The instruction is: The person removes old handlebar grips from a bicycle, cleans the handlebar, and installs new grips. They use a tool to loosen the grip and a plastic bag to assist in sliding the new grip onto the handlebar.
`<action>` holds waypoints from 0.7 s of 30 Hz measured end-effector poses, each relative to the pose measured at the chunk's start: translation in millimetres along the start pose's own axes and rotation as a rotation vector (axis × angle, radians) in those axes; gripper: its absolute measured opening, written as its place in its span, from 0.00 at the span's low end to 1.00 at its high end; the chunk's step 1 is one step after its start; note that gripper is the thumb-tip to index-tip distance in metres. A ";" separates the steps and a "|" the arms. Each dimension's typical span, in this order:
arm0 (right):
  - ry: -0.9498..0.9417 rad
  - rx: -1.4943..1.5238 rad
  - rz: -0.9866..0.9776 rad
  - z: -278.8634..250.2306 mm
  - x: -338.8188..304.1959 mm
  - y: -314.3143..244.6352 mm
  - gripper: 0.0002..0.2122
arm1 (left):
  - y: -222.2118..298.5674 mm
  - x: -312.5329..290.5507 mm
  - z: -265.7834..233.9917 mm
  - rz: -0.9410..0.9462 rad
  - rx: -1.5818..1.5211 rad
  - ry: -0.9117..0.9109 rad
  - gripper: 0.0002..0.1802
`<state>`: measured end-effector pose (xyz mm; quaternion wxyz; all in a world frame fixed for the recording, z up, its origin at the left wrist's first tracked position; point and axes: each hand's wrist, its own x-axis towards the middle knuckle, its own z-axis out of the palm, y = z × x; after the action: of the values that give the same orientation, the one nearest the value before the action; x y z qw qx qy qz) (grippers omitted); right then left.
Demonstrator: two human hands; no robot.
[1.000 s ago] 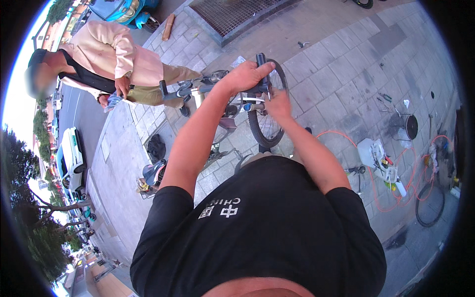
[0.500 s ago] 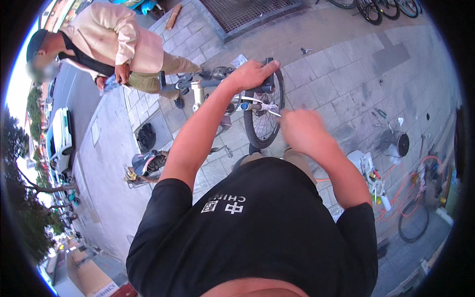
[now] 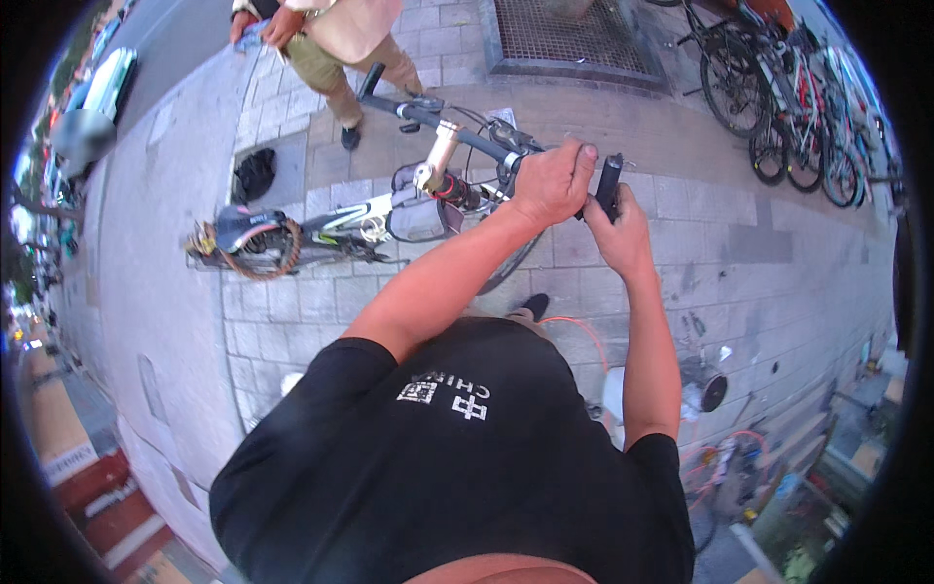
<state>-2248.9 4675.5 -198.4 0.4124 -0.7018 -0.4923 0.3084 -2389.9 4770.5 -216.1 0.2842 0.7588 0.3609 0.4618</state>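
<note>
White block print (image 3: pixel 471 407), a row of Latin letters beside two square East Asian characters, stands on the black short-sleeved fabric T-shirt (image 3: pixel 438 487), and dark, blurred lettering runs along a pale rectangular sign strip (image 3: pixel 70 464) at lower left.

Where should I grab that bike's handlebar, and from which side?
Perhaps take the handlebar by the black grip at its end on the picture's left, closing around it from above: it is slim, juts outward, and its top is uncovered. The person's left hand and right hand crowd the other end.
</note>
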 end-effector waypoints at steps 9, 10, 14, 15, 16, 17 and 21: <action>-0.122 0.365 0.611 -52.7 -43.0 39.2 0.19 | -5.7 4.6 -13.1 -0.060 -0.192 -0.112 0.18; -0.095 0.161 0.552 -52.9 -50.5 50.1 0.20 | 2.4 4.4 -17.1 -0.058 -0.224 -0.096 0.18; -0.069 -0.438 0.446 -59.3 -68.7 49.9 0.23 | 41.1 -31.2 -36.9 0.075 -0.136 -0.334 0.27; -0.097 -0.540 0.462 -56.2 -71.6 38.5 0.24 | 46.2 -47.1 -34.1 0.023 -0.112 -0.317 0.30; -0.125 -0.512 0.493 -52.8 -73.4 20.8 0.25 | 49.0 -57.4 -32.6 -0.030 -0.088 -0.299 0.34; -0.160 -0.526 0.439 -48.8 -83.2 13.6 0.24 | 55.4 -62.4 -34.0 -0.025 -0.072 -0.327 0.36; -0.326 -0.511 0.281 -18.7 -101.4 -35.8 0.23 | 62.1 -74.2 -40.8 -0.079 -0.050 -0.402 0.43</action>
<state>-2281.8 4580.8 -155.3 0.0923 -0.7850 -0.5116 0.3371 -2432.3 4678.5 -188.6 0.3874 0.8136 0.3146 0.2982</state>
